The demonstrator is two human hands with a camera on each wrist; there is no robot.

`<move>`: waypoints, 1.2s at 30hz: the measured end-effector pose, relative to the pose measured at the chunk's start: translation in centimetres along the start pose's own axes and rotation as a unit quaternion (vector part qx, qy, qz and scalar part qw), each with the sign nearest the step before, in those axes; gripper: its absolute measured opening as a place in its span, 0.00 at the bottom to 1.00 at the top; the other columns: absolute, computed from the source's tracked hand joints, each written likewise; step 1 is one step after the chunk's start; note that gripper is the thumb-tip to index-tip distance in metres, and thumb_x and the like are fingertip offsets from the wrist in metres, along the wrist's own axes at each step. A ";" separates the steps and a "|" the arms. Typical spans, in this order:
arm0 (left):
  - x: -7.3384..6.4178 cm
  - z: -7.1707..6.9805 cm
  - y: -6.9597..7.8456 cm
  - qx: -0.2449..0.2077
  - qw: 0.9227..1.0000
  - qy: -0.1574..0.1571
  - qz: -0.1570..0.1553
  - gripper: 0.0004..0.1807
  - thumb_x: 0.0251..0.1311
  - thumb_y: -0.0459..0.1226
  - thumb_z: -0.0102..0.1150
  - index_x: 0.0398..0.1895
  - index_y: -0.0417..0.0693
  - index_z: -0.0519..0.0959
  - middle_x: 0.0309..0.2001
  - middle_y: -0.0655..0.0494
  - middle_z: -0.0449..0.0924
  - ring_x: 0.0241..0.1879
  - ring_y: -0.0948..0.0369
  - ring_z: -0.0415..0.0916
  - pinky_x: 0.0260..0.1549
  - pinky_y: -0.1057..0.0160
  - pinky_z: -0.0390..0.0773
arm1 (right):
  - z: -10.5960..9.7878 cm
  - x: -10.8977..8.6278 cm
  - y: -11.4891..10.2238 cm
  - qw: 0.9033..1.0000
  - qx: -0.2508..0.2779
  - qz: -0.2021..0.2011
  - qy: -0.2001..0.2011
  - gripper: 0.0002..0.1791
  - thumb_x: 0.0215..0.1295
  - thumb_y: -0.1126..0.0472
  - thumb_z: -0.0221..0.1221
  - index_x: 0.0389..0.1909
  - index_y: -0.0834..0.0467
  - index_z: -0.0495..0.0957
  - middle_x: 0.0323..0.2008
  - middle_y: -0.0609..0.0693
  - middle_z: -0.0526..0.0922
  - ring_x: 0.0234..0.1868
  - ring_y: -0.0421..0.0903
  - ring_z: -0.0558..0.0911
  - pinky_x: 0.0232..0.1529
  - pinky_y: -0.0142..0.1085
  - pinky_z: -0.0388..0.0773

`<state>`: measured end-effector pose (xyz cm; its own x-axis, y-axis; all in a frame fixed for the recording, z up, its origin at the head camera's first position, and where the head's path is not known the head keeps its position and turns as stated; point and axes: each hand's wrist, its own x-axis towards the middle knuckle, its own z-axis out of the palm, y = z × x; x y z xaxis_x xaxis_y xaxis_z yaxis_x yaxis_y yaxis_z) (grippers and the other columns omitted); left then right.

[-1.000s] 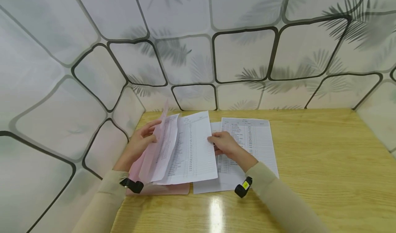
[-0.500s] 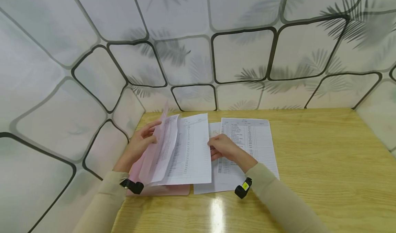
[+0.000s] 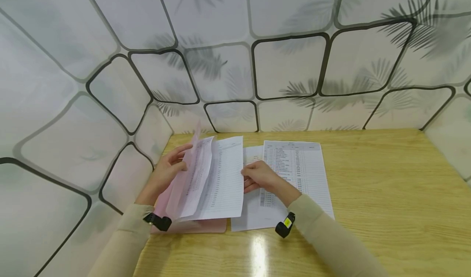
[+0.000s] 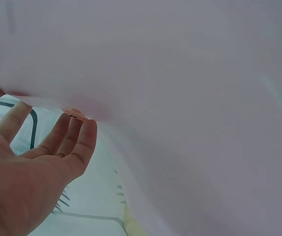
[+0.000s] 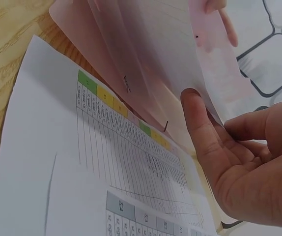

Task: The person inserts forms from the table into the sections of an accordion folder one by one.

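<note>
Two loose sheets (image 3: 312,174) overlap on the worktop (image 3: 386,195), towards the middle of its back edge; their printed tables are too small to read, one headed in green and yellow, the other in grey. Just left of them, by the worktop's left edge, a pink folder (image 3: 206,227) lies open with printed pages (image 3: 228,174) inside, their text also illegible. The left hand (image 3: 167,170) pinches the folder's raised pink leaf; the right hand (image 3: 261,175) has thumb and fingers closed on a page's right edge.
</note>
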<state>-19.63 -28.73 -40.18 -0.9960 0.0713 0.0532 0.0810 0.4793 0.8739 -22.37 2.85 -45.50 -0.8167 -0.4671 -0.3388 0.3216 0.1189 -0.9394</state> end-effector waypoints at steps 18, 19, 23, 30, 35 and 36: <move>-0.1 -0.1 0.1 0.005 1.000 0.002 -0.014 0.34 0.64 0.28 0.54 0.75 0.52 0.73 0.70 0.35 0.75 0.67 0.41 0.76 0.53 0.67 0.74 | 1.8 0.4 0.0 1.000 0.013 -0.004 0.000 0.21 0.77 0.65 0.53 0.62 0.76 0.76 0.31 0.57 0.88 0.24 0.44 0.87 0.33 0.41 0.88; -0.1 -0.1 0.2 0.005 1.000 0.003 -0.014 0.34 0.64 0.29 0.54 0.75 0.52 0.73 0.70 0.36 0.75 0.67 0.41 0.76 0.53 0.67 0.74 | 1.9 0.4 -0.1 1.000 0.013 -0.004 0.000 0.21 0.77 0.65 0.53 0.62 0.76 0.76 0.31 0.57 0.88 0.24 0.44 0.87 0.33 0.41 0.88; -0.1 0.0 0.2 0.005 1.000 0.003 -0.013 0.34 0.63 0.29 0.54 0.75 0.52 0.73 0.70 0.35 0.75 0.66 0.41 0.76 0.53 0.66 0.74 | 2.2 0.5 -0.1 1.000 0.012 -0.003 0.002 0.21 0.77 0.65 0.53 0.62 0.75 0.77 0.32 0.57 0.88 0.24 0.44 0.87 0.33 0.41 0.88; -0.2 -0.1 0.3 -0.002 1.000 0.002 -0.010 0.34 0.63 0.28 0.54 0.75 0.52 0.73 0.70 0.35 0.75 0.66 0.42 0.75 0.52 0.68 0.73 | 2.8 0.8 0.0 1.000 0.012 -0.008 -0.002 0.20 0.77 0.65 0.52 0.61 0.75 0.77 0.32 0.56 0.87 0.23 0.43 0.87 0.33 0.40 0.88; -0.3 -0.2 0.4 -0.010 1.000 0.000 -0.003 0.34 0.63 0.27 0.53 0.75 0.49 0.73 0.70 0.34 0.75 0.66 0.41 0.76 0.52 0.69 0.73 | 3.2 0.8 -0.1 1.000 0.012 -0.013 -0.006 0.18 0.77 0.66 0.52 0.56 0.75 0.79 0.29 0.54 0.84 0.22 0.43 0.86 0.32 0.40 0.88; -0.3 -0.2 0.5 -0.011 1.000 0.000 -0.004 0.34 0.63 0.27 0.54 0.75 0.49 0.73 0.69 0.34 0.75 0.66 0.41 0.76 0.52 0.69 0.73 | 3.3 0.8 -0.2 1.000 0.013 -0.012 -0.007 0.17 0.77 0.66 0.52 0.56 0.75 0.79 0.29 0.54 0.84 0.22 0.43 0.86 0.32 0.40 0.88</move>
<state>-19.31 -28.69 -39.72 -0.9967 0.0669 0.0467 0.0723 0.4604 0.8848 -21.47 -0.41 -45.39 -0.8179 -0.4812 -0.3153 0.3150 0.0840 -0.9454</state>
